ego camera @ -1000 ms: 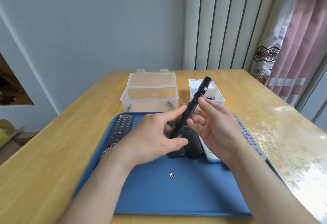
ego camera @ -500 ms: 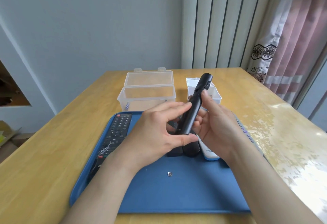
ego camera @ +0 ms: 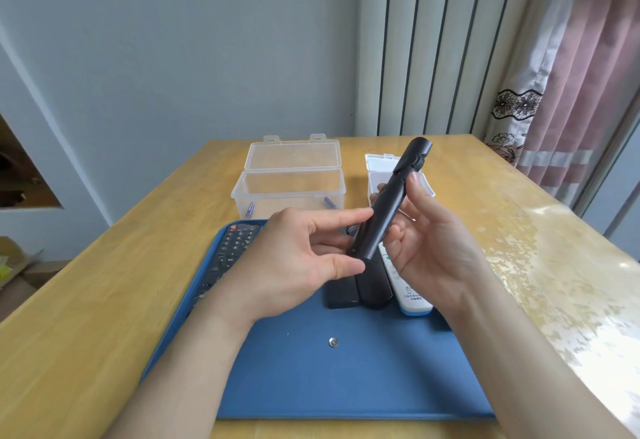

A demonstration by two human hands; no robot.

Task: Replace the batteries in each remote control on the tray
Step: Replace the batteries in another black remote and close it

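A slim black remote [ego camera: 388,201] is held tilted above the blue tray [ego camera: 346,376], its far end pointing up and away. My left hand [ego camera: 304,258] pinches its near end between thumb and forefinger. My right hand [ego camera: 429,248] cradles it from the right, thumb pressed on its upper part. On the tray lie a long black remote with many buttons [ego camera: 228,258] at the left, two short black remotes [ego camera: 360,288] under my hands, and a white remote [ego camera: 410,295] to their right. A small screw [ego camera: 333,342] sits on the tray's middle.
Behind the tray stands an open clear plastic box [ego camera: 291,182] with a couple of batteries [ego camera: 250,210] on its bottom. A smaller clear box [ego camera: 375,175] stands to its right, partly hidden by the held remote. The wooden table [ego camera: 104,300] has a glossy patch at the right.
Both hands have lifted the slim black remote slightly and shifted it to the right. My right thumb has slid up along its body. The remotes on the tray have not moved.
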